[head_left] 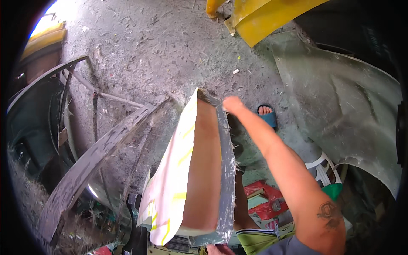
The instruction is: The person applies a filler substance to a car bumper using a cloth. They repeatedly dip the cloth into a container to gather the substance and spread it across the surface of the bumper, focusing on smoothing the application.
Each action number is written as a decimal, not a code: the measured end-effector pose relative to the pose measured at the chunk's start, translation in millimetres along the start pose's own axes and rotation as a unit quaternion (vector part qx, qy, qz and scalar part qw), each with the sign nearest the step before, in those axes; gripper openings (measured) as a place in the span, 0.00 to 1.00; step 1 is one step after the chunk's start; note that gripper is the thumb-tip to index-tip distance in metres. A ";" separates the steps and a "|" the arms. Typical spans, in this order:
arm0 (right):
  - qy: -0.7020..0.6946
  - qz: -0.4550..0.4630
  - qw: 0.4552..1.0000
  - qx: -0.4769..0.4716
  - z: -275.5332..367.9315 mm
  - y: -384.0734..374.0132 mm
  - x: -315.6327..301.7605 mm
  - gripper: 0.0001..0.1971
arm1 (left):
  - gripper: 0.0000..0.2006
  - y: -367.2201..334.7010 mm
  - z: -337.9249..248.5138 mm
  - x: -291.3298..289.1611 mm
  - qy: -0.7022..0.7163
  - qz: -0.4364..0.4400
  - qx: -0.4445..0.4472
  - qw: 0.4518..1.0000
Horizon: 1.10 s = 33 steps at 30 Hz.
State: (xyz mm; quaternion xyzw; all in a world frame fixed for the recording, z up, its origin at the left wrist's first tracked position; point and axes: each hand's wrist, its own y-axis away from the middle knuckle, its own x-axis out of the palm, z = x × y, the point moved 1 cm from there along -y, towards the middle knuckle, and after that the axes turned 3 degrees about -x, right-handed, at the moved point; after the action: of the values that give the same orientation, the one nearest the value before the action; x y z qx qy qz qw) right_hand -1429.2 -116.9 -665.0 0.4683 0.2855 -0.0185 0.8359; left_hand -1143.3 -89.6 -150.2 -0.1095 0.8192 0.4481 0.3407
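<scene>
A long moulded fibreglass panel (201,170) stands tilted in front of me. It has a reddish-brown hollow face, a grey rim with frayed fibres and a pale outer side marked with yellow stripes. My right hand (233,104) is closed on the grey rim near the far corner, its fingertips hidden from view. At the panel's near end, my left hand (219,250) shows only in part against the lower edge. The picture's border and the panel hide most of its fingers.
To the left stand a curved, worn grey strip (102,153) and a dark moulded shell (36,123). A large grey sheet (340,97) leans at the right, below a yellow panel (272,17). Behind my right arm are a white plastic chair (323,168) and a red plastic bag (267,199). Debris litters the floor (157,46).
</scene>
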 end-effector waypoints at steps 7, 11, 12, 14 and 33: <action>-0.255 -0.058 0.965 0.029 -48.7 30.8 -23.6 0.11 | 0.17 0.5 -22.0 22.1 0.014 0.065 0.005 0.998; -0.173 -0.124 0.969 -0.127 -11.7 26.9 -0.6 0.13 | 0.17 2.6 -27.7 32.7 0.027 0.068 0.020 0.997; -0.142 -0.126 0.970 -0.152 -2.9 23.3 1.6 0.14 | 0.17 -1.1 -26.1 29.5 -0.217 0.065 0.168 0.960; -0.124 -0.069 0.979 -0.143 2.7 15.6 2.7 0.14 | 0.17 0.2 -16.6 20.2 -0.130 0.021 0.058 0.990; -0.123 -0.139 0.980 0.073 -92.3 178.6 10.6 0.15 | 0.13 -15.6 -10.4 27.1 0.114 0.195 0.112 0.968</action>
State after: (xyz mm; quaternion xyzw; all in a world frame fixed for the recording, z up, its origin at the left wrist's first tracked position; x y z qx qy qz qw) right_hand -1409.5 59.0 -569.1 0.4777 0.2406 -0.2125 0.8178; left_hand -1160.6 -103.6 -174.5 0.0403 0.9031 0.3960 0.1612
